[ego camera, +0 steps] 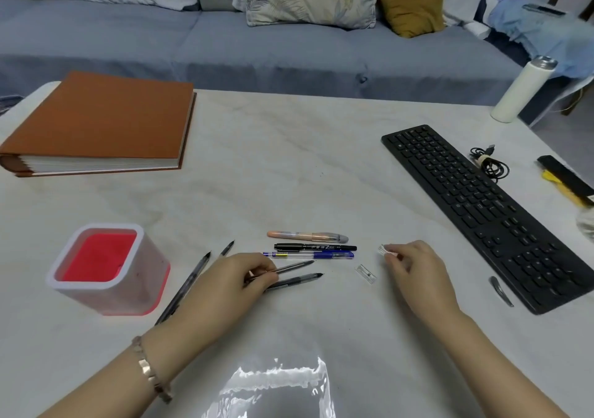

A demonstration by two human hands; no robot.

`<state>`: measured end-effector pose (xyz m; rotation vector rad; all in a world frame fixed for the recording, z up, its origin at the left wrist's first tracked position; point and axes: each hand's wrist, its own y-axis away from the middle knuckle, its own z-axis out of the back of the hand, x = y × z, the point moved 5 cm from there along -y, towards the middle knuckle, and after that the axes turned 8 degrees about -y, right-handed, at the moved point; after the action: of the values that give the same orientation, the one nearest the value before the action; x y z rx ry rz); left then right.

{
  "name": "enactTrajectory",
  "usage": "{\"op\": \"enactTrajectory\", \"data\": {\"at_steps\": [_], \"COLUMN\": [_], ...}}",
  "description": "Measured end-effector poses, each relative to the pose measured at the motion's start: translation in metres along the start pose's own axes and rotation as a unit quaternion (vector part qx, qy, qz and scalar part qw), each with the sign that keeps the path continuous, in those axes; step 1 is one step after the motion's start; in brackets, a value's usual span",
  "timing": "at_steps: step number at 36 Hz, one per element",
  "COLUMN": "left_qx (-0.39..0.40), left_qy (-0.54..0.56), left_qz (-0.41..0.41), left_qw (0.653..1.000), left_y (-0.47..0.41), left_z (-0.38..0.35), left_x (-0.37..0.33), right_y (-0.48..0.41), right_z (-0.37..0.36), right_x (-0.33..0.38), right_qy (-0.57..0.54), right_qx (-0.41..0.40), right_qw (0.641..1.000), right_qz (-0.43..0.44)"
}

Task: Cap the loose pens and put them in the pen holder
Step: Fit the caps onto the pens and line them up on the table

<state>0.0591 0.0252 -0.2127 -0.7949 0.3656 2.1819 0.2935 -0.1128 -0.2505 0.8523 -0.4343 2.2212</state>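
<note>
The red-and-white pen holder stands at the left of the marble table. My left hand pinches a thin uncapped dark pen just off the table. Another uncapped dark pen lies just below it. Two more dark pens lie slanted beside the holder, partly under my wrist. An orange highlighter, a black marker and a blue pen lie in a row above my left hand. My right hand grips a clear cap. A second clear cap rests between my hands.
A black keyboard runs along the right side, with a dark clip at its near end and a coiled cable beyond. A brown binder lies back left, a white bottle back right. A clear plastic sheet lies near me.
</note>
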Motion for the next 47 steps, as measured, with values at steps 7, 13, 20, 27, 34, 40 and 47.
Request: {"op": "enactTrajectory", "data": {"at_steps": [7, 13, 20, 27, 34, 40, 47], "left_qx": [-0.040, -0.047, -0.060, -0.079, -0.088, -0.086, -0.095], "left_qy": [0.012, 0.048, 0.080, 0.097, 0.109, 0.089, 0.048], "left_qz": [0.010, 0.025, 0.031, 0.020, 0.006, 0.007, -0.029], "left_qw": [0.999, 0.997, 0.995, 0.992, 0.990, 0.992, 0.994], "left_y": [0.003, 0.001, 0.001, 0.007, 0.010, 0.009, 0.010], "left_z": [0.004, 0.008, 0.010, 0.015, 0.021, 0.019, 0.018], "left_x": [0.001, 0.000, -0.004, -0.010, -0.018, -0.017, -0.026], "right_y": [-0.018, -0.025, -0.013, 0.014, 0.021, 0.023, 0.033], "right_z": [-0.004, -0.009, -0.006, -0.003, 0.001, -0.002, -0.011], "right_x": [-0.003, -0.008, 0.013, 0.080, 0.103, 0.108, 0.114], "right_qy": [0.131, 0.141, 0.071, -0.283, -0.335, -0.340, -0.344], "right_qx": [0.040, 0.068, 0.055, 0.126, 0.134, 0.138, 0.159], "right_qw": [0.989, 0.985, 0.996, 0.949, 0.929, 0.927, 0.921], "right_qz": [-0.046, -0.077, -0.008, 0.062, 0.082, 0.080, 0.085]}}
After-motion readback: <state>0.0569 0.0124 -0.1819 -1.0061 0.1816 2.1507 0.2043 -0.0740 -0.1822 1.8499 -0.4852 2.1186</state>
